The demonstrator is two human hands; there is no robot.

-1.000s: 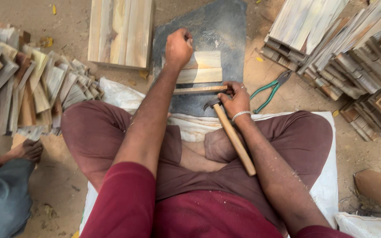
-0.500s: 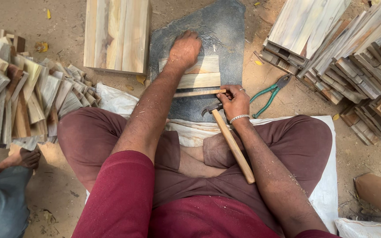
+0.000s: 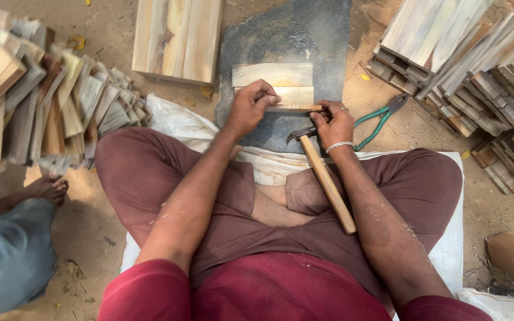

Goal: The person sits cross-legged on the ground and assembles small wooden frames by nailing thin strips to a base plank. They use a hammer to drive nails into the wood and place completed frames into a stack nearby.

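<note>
Sitting: one person cross-legged on a white sack (image 3: pixel 447 249) on the sandy ground, both hands at the near edge of a dark stone slab (image 3: pixel 287 41).
Left of slab: loose heap of short wood slats (image 3: pixel 49 107) on the ground, too many to count; another person's bare foot (image 3: pixel 46 189) near the heap.
Far-left of slab: one flat panel of joined boards (image 3: pixel 176 38), just beside the slab's left edge.
Left hand (image 3: pixel 248 110): fingers pinched together on the left end of a thin wood strip (image 3: pixel 295 109); whether a nail sits in the pinch cannot be told.
Strip: one, long axis left to right across the slab's near part, running from the left hand's fingers to the right hand.
Slats on slab: two pale flat slats (image 3: pixel 272 74), side by side, long axes parallel to the strip; the strip touches the near slat's near edge.
Right hand (image 3: pixel 334 122): fingertips pressed on the strip's right end, the rest clamped on the hammer near its head.
Hammer (image 3: pixel 328 184): one, wooden handle slanting back toward the right knee.
Nearer hand: both touch the strip.
Pliers (image 3: pixel 382 119): one pair, green handles, on the ground just right of the right hand.
Right of slab: stacked slat bundles (image 3: pixel 477 71), uncounted.
Slab far edge: small scatter of nails (image 3: pixel 304 44), too fine to count.
</note>
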